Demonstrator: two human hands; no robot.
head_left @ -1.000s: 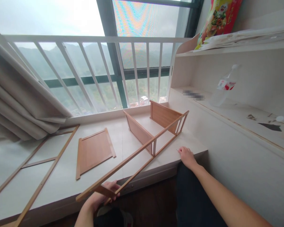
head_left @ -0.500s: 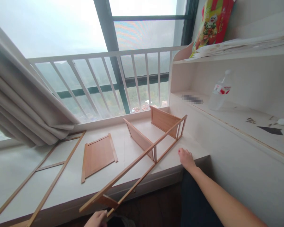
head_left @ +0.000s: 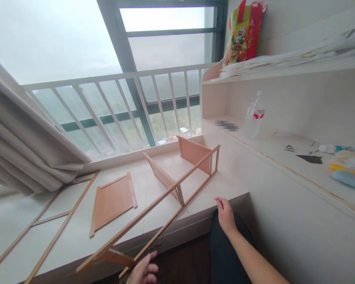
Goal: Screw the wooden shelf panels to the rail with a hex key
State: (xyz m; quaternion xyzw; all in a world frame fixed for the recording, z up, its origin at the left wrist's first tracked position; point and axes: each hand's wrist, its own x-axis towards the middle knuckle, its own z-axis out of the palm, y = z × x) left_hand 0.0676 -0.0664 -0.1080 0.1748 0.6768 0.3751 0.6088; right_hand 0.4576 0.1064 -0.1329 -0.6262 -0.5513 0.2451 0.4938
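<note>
The view's bottom edge cuts off the left hand (head_left: 144,270), its fingers loosely spread; whether it touches the frame (head_left: 180,193) is unclear. The right hand (head_left: 226,216) is narrow, fingertips together; any small thing between them can't be made out. The frame rests on the bench (head_left: 230,185), long axis running near left to far right, near end past the front edge. Bare bench separates it from the panel (head_left: 114,202).

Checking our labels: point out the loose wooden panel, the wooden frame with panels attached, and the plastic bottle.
Loose wooden panel (head_left: 114,202): head view, middle of its flat face.
Wooden frame with panels attached (head_left: 162,176): head view, its middle panel.
Plastic bottle (head_left: 252,127): head view, body below the label.
</note>
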